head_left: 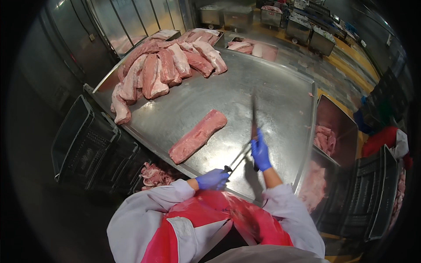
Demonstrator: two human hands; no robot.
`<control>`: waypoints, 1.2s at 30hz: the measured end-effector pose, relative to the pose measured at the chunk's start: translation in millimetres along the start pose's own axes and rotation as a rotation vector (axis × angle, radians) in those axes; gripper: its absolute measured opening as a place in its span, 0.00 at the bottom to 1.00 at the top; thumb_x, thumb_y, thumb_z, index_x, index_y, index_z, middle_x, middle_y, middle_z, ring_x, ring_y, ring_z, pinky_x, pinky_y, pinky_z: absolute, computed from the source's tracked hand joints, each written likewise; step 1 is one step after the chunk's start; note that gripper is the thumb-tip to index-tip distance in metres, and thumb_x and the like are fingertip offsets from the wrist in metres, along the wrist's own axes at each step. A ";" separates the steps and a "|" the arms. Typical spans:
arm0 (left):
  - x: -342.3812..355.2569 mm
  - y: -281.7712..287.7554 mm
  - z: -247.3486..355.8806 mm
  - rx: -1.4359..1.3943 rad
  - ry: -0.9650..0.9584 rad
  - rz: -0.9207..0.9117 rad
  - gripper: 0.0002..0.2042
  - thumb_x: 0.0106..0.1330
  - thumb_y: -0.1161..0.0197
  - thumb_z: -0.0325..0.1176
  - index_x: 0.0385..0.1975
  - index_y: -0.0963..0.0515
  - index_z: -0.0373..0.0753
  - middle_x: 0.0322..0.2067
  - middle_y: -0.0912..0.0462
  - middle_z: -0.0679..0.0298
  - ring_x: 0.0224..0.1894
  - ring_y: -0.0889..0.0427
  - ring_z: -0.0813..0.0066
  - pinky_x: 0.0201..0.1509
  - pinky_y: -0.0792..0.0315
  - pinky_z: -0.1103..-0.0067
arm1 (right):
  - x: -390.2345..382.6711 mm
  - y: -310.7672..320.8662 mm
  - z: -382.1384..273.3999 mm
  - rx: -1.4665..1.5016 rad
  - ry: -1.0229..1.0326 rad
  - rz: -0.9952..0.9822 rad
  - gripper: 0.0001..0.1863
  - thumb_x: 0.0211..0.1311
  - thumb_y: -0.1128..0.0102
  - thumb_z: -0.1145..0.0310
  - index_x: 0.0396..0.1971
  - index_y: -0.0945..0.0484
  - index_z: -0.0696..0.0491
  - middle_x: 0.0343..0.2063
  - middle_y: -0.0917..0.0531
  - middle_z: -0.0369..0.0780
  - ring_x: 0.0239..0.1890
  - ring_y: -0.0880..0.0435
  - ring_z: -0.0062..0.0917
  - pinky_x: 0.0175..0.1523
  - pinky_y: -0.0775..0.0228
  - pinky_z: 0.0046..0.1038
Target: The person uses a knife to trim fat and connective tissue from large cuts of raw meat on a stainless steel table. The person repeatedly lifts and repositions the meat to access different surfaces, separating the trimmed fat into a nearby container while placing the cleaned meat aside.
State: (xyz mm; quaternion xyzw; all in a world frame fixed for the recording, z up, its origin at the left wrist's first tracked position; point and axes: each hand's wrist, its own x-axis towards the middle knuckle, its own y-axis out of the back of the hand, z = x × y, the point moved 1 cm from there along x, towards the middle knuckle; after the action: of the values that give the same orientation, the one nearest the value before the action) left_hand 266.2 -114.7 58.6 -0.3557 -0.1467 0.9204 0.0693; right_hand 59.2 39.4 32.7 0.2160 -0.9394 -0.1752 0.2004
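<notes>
Far past the meat [198, 136], red bin markings [270, 13] blur.

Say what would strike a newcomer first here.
A heap of long pink meat cuts covers the far left of the shiny steel table. Nearer, one pink meat slab lies alone; at the near edge, the blue-gloved right hand holds a long-bladed knife, the blue-gloved left hand a slim metal tool.

L hand [212, 179] & R hand [260, 153] are gloved blue, blurred knife [254, 115] prob. grey-brn, meat cut [198, 136] pink, meat pile [168, 65] pink w/ whitish patches, tbl [280, 94] silver-grey, apron [263, 228] red, sleeves [291, 212] white.
</notes>
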 end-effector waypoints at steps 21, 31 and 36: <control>-102.6 111.0 68.2 1.312 -0.710 0.430 0.11 0.65 0.38 0.39 0.38 0.25 0.37 0.28 0.18 0.46 0.32 0.18 0.43 0.35 0.26 0.57 | -50.4 1.2 -110.1 -0.254 -0.035 0.072 0.10 0.73 0.48 0.66 0.35 0.26 0.58 0.23 0.19 0.50 0.26 0.18 0.47 0.31 0.28 0.41; -94.1 170.8 56.4 1.261 -0.625 0.050 0.12 0.66 0.40 0.40 0.42 0.23 0.39 0.30 0.18 0.46 0.34 0.18 0.43 0.37 0.25 0.60 | -40.7 -66.3 -95.2 0.820 -0.587 -0.250 0.17 0.75 0.52 0.52 0.36 0.26 0.51 0.15 0.28 0.38 0.12 0.32 0.21 0.20 0.36 0.26; -71.4 252.2 58.6 0.885 -0.607 0.360 0.15 0.69 0.45 0.42 0.42 0.25 0.35 0.31 0.18 0.40 0.34 0.18 0.39 0.39 0.25 0.56 | -95.9 -67.4 -83.9 0.529 -0.760 -0.369 0.11 0.74 0.46 0.60 0.37 0.24 0.52 0.19 0.26 0.33 0.15 0.30 0.16 0.20 0.40 0.20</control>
State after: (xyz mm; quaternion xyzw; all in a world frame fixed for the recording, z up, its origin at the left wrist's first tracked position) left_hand 273.4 -383.2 64.6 -0.0314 0.3030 0.9524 0.0084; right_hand 199.0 7.7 47.8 0.3432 -0.9043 -0.0297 -0.2522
